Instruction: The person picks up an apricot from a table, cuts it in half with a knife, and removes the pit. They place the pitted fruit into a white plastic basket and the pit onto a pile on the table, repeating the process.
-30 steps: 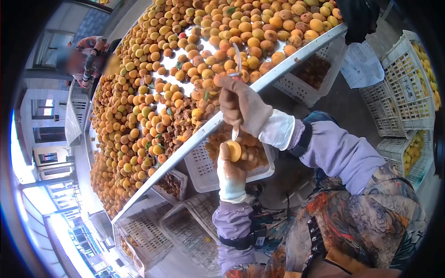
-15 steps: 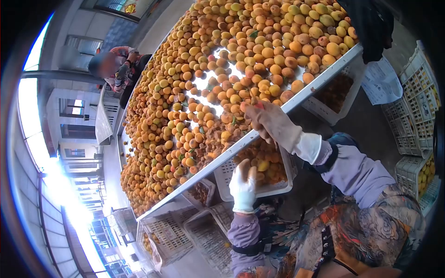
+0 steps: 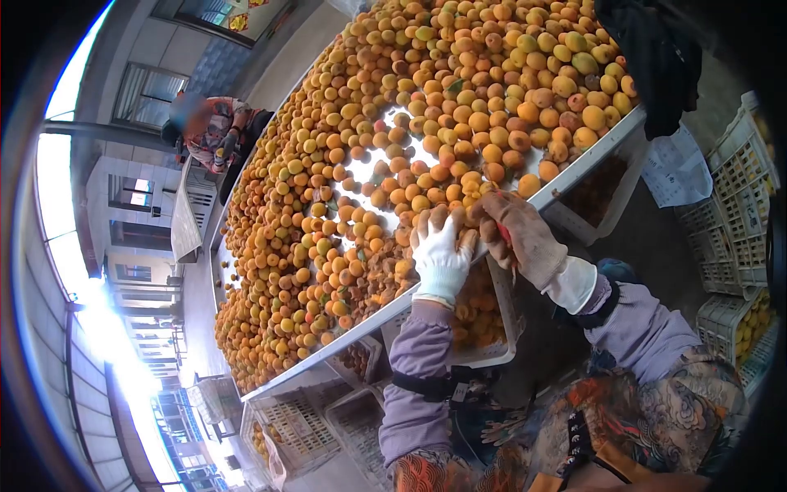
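My left hand [image 3: 443, 252], in a white glove with stained fingertips, is at the near edge of a sloping table [image 3: 361, 332] heaped with apricots [image 3: 328, 197]. Its fingers are bent over the fruit, and what lies under them is hidden. Close beside it, my right hand [image 3: 525, 238] wears a brown-stained glove and is closed around a small red-handled tool [image 3: 503, 234], whose working end I cannot make out. Brownish split apricot pieces [image 3: 381, 271] lie just left of my left hand. Below the edge, a white crate [image 3: 510, 316] holds more fruit pieces.
Another person [image 3: 215, 131] is at the table's far left side. Stacked crates [image 3: 730, 205] stand at the right beside a paper sheet [image 3: 676, 168]. More crates [image 3: 295, 426] sit below left. Dark cloth [image 3: 656, 66] hangs over the table's right corner.
My left hand has risen from above the crate to the fruit at the table edge. My right hand has drawn back slightly right and down, still gripping the red-handled tool.
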The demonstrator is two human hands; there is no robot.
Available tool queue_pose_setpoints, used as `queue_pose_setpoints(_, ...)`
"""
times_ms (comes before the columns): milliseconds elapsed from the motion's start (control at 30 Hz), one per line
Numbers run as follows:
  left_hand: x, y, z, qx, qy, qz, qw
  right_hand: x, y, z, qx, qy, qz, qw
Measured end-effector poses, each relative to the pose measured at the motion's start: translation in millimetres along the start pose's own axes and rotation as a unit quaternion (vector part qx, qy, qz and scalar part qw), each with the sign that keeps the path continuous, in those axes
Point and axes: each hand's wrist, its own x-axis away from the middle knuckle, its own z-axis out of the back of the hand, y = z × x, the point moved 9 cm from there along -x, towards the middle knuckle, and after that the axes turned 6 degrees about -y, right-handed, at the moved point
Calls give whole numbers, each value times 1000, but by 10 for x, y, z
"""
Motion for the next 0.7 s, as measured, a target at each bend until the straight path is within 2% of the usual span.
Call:
queue_pose_setpoints(67, -39, 7, -25, -30, 1, -39, 999, 24, -50, 15, -1, 10, -23, 1000)
queue_pose_setpoints(133, -31, -105, -54, -14, -34, -30, 999, 33, -79, 7, 16, -7, -22, 1000)
queue_pose_setpoints(200, 3, -271, -46, 25, -63, 3, 998, 38, -101, 18, 12, -13, -22, 1000)
queue_pose_setpoints(333, 86, -611, 11, -22, -74, 54, 996, 82, -187, 79, -10, -1, -43, 999)
queue_pose_setpoints(400, 91, -632, 56, -22, -62, 11, 998, 104, -253, 156, -5, 13, -23, 1000)
queue_pose_setpoints(467, 102, -681, 69, -4, -61, 0, 998, 142, -379, 192, 82, 9, -19, 996)
queue_pose_setpoints(500, 104, -705, 77, -10, -65, -4, 998, 169, -426, 209, 19, 23, 2, 1000)
queue_pose_setpoints(533, 111, -766, 77, -6, -72, -6, 997, 178, -427, 248, 18, 26, 0, 999)
queue_pose_setpoints(600, 143, -862, 147, -82, -79, 7, 993, 173, -513, 320, 45, 27, 16, 999)
queue_pose_setpoints(633, 169, -948, 146, -101, -96, 16, 990, 180, -497, 332, -31, 31, 5, 999)
queue_pose_setpoints(700, 177, -1083, 143, -113, -91, 27, 989, 181, -534, 359, -16, 19, 22, 999)
